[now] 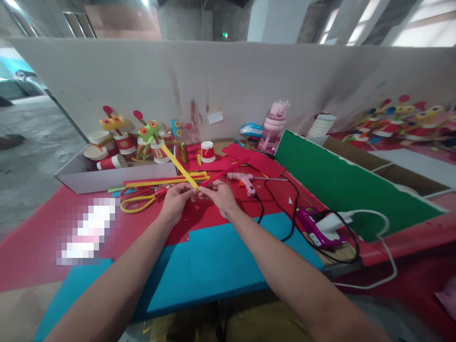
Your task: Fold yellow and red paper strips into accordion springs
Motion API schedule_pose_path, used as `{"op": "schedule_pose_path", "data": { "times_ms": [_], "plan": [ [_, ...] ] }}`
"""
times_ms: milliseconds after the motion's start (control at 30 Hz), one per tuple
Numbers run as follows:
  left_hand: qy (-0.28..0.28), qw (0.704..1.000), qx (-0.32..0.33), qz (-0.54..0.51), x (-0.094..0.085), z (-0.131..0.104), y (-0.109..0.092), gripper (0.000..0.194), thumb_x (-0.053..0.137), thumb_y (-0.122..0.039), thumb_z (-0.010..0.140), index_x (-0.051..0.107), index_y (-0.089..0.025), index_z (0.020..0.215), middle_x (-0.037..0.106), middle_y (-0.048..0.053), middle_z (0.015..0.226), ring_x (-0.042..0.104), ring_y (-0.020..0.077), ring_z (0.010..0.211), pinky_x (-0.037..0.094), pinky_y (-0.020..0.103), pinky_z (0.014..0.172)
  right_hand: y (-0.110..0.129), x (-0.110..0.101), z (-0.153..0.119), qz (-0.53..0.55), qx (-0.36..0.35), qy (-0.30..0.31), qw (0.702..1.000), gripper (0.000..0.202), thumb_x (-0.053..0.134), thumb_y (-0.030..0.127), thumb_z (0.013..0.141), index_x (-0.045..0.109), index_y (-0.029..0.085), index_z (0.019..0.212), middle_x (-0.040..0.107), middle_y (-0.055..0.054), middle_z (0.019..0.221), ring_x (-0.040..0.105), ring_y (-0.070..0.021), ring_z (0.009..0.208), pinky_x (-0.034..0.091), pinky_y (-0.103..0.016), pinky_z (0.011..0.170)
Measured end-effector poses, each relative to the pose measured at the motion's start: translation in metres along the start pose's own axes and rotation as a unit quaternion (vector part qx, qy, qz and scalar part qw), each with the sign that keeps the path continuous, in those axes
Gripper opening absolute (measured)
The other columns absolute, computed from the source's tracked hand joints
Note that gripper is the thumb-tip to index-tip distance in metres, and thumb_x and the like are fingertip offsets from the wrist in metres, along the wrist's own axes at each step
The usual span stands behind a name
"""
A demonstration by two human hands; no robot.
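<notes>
A yellow paper strip (pixel 180 166) and a red paper strip (pixel 226 171) meet at their near ends between my fingertips, forming a V that opens away from me. My left hand (pixel 177 200) pinches the joined end by the yellow strip. Close beside it, my right hand (pixel 218 195) pinches the same corner by the red strip. More yellow and red strips (pixel 156 182) lie behind my left hand, near yellow-handled scissors (pixel 138 204). A pink glue gun (pixel 245 183) rests on the red surface to the right.
Paper-cup figures (pixel 153 142) stand at the back left in a white tray (pixel 117 177). A red cup (pixel 207 152) and pink bottle (pixel 276 124) are behind. A green-sided box (pixel 342 185) and purple power strip (pixel 320 230) with cables occupy the right.
</notes>
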State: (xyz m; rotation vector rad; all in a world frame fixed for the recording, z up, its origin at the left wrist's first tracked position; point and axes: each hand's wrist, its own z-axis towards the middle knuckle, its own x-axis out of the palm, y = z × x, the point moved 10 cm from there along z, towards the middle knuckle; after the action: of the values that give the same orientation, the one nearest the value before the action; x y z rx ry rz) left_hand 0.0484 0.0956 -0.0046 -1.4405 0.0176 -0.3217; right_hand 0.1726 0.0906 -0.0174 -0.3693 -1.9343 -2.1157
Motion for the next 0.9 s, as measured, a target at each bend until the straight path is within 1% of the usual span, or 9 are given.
{"op": "schedule_pose_path", "data": {
  "times_ms": [200,367,533,633,733,900],
  "plan": [
    [0.009,0.999,-0.010,-0.033,0.004,0.000,0.003,0.020,0.076,-0.027,0.065,0.064,-0.013,0.070,0.062,0.001,0.060,0.054,0.0103,0.055,0.040,0.023,0.057,0.006,-0.003,-0.002,-0.025,-0.014,-0.026,0.999,0.034,0.082,0.039,0.055,0.058,0.017,0.063,0.068,-0.001,0.058,0.066,-0.0161,0.058,0.056,-0.032,0.067],
    [-0.013,0.999,-0.016,-0.041,0.000,0.000,0.003,0.020,0.078,-0.026,0.063,0.064,-0.012,0.068,0.062,0.002,0.058,0.053,0.0101,0.053,0.040,0.023,0.056,0.007,0.008,-0.005,-0.021,-0.005,0.013,1.000,0.029,0.077,0.042,0.059,0.064,0.015,0.059,0.068,-0.003,0.058,0.066,-0.0170,0.057,0.056,-0.034,0.069],
    [-0.019,0.998,-0.020,-0.057,0.001,-0.001,0.002,0.021,0.079,-0.026,0.061,0.065,-0.012,0.069,0.061,0.001,0.057,0.053,0.0099,0.053,0.040,0.023,0.055,0.007,0.007,-0.002,0.010,-0.010,0.018,1.000,0.026,0.078,0.037,0.058,0.064,0.016,0.060,0.067,0.000,0.056,0.064,-0.0146,0.055,0.056,-0.033,0.069],
    [-0.015,0.998,-0.017,-0.052,-0.001,0.000,0.000,0.021,0.079,-0.026,0.060,0.065,-0.012,0.067,0.059,0.000,0.055,0.052,0.0096,0.053,0.040,0.022,0.055,0.002,0.008,0.001,0.045,0.017,0.050,0.998,0.025,0.080,0.031,0.057,0.062,0.016,0.065,0.067,0.001,0.061,0.064,-0.0132,0.057,0.056,-0.034,0.071],
    [-0.005,0.999,-0.014,-0.046,-0.001,0.000,-0.003,0.020,0.079,-0.024,0.060,0.065,-0.012,0.066,0.060,0.000,0.056,0.052,0.0091,0.052,0.039,0.022,0.055,-0.005,0.004,0.003,0.082,0.051,0.055,0.994,0.025,0.080,0.026,0.057,0.060,0.017,0.068,0.066,0.003,0.062,0.063,-0.0117,0.058,0.056,-0.033,0.071],
    [0.028,0.999,-0.011,-0.017,0.006,-0.002,-0.005,0.017,0.078,-0.023,0.062,0.065,-0.012,0.068,0.062,0.002,0.059,0.053,0.0099,0.054,0.040,0.023,0.055,-0.017,0.008,0.000,0.101,0.101,0.071,0.987,0.023,0.080,0.028,0.060,0.065,0.015,0.072,0.067,0.000,0.062,0.062,-0.0104,0.059,0.055,-0.029,0.070]
  ]
}}
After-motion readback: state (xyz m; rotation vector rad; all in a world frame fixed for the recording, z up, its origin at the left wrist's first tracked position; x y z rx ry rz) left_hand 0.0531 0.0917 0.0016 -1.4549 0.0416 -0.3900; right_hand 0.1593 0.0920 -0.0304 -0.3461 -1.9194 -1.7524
